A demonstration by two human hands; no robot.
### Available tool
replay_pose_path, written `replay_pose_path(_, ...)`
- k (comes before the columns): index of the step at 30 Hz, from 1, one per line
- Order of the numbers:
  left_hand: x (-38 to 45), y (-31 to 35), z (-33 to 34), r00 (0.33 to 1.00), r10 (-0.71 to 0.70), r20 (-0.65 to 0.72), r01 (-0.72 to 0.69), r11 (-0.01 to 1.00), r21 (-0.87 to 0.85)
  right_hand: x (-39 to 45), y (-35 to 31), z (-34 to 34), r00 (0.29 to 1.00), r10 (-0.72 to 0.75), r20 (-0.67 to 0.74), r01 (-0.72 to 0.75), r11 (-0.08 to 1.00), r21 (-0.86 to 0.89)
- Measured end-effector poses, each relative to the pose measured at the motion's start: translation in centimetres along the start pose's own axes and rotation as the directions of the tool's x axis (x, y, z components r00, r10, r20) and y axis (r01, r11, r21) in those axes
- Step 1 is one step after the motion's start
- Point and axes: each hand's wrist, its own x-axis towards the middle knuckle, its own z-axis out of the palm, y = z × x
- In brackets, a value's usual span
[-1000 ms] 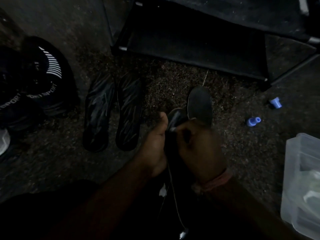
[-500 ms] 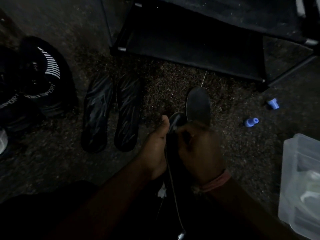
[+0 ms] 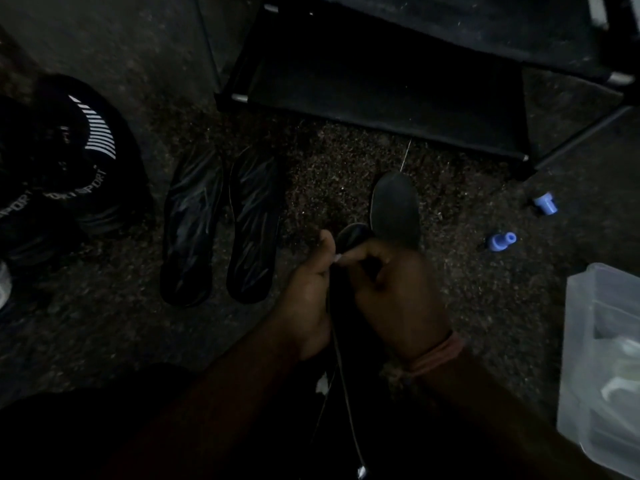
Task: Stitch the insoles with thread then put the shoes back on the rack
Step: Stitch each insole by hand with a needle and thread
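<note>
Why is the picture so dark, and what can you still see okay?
Head view: very dim light, so the shoe rack and shoes sink into black; only the blue caps and clear plastic box stand out. Head view: the hands look soft and grainy, and the rack's edges bend from the wide lens.

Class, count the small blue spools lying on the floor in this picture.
2: one blue spool right of the hands, another blue spool further right, near the rack's corner. Others may hide in darkness.
</note>
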Motion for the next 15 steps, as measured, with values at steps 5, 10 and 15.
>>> replay_pose_path(5, -0.1, -0.3, 0.0, 1.000, -0.023, 0.001, 0.023, 1.000, -0.006, -0.2, 0.4, 0.0, 0.993, -0.057, -0.103, 0.039, 0.985, -0.167)
replay_pose_path(10, 0.1, 0.3, -0.2, 1.000, 0.013, 0.007, -0.013, 0.999, -0.041, 0.1, 0.6, 0.4, 1.000, 0.010, -0.021, -0.011, 0.998, -0.065)
replay_pose_path(15, -0.1, 1.1, 0.0, 1.000, -0.015, -0.006, 0.015, 0.999, -0.029, 1.4, 2.6, -1.0, 0.944, 0.308, -0.115, -0.291, 0.946, 0.143)
